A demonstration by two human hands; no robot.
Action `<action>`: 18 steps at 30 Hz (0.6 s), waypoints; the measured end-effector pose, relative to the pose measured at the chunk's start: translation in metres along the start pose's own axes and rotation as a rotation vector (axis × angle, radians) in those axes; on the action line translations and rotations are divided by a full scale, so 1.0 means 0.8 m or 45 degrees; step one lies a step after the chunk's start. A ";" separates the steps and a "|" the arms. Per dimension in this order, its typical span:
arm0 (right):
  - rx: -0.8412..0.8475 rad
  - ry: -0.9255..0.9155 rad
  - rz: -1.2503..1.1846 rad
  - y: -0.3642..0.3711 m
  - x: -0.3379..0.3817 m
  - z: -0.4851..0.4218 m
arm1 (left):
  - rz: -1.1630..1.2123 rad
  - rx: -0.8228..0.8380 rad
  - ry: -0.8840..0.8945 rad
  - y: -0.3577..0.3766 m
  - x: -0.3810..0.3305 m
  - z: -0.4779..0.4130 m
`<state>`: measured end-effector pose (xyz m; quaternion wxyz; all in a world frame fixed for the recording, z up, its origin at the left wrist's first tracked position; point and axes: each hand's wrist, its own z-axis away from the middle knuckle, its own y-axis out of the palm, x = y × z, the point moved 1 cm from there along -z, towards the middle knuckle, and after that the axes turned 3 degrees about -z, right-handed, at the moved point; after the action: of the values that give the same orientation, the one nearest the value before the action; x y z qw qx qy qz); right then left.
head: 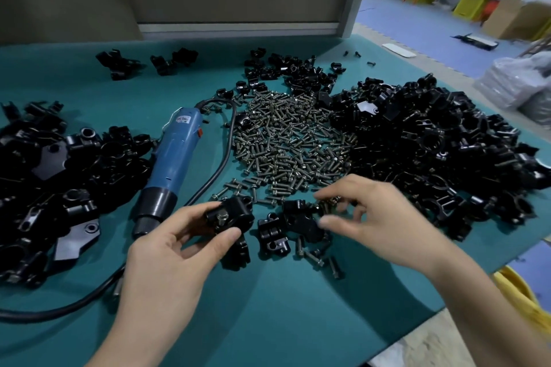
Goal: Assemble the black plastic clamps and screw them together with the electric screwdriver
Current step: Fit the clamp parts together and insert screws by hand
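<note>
- Now, your left hand (pixel 167 247) grips a black plastic clamp (pixel 235 213) between thumb and fingers, just above the teal bench (pixel 268 307). One metal screw (pixel 222 215) already stands in the clamp's near face.
- That clamp looks light, rigid and smooth-skinned, so I judge it could twist in your grip under the driver. Hold it by its flat sides, clear of the screw head.
- Your right hand (pixel 372 217) is curled downward, its fingertips pinching a few loose screws (pixel 328 202) at the near edge of the pile. They look small, hard and likely to roll, so take one by the shank, below the flange.
- Between your hands lie three loose black clamp pieces (pixel 272 235), as far as I can tell. Four or five stray screws (pixel 313 255) lie just beside them.
- One blue electric screwdriver (pixel 170 158) lies on the bench left of your left hand, dark nose toward you. No hand is on it, and its black cable (pixel 222 155) loops round it.
- Behind your hands spreads a pile of dark metal flanged screws (pixel 286 140), far too many to count.
- Two big heaps of black plastic parts flank it, the left heap (pixel 59 173) and the right heap (pixel 432 143). Neither can be counted.
- Farthest off sit three smaller groups of black parts: the far-left group (pixel 119 64), the middle group (pixel 173 61) and the far-right group (pixel 292 71). Three single screws (pixel 357 53) lie beyond them.
</note>
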<state>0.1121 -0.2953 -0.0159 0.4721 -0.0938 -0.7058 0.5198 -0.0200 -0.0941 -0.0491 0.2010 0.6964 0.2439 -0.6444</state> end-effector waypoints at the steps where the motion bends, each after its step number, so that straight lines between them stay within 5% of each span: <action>1: 0.016 -0.013 0.042 0.010 0.005 0.004 | 0.001 0.000 0.001 0.000 0.001 0.000; 11: -0.576 -0.306 0.120 0.088 0.061 0.042 | 0.016 -0.040 0.059 -0.004 0.009 -0.006; 18: -0.636 -0.381 -0.124 0.094 0.049 0.058 | 0.026 -0.129 0.137 -0.005 0.006 -0.006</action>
<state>0.0288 -0.2674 -0.0559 0.3495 -0.0956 -0.8773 0.3148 -0.0186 -0.0875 -0.0529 0.2293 0.7214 0.2796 -0.5907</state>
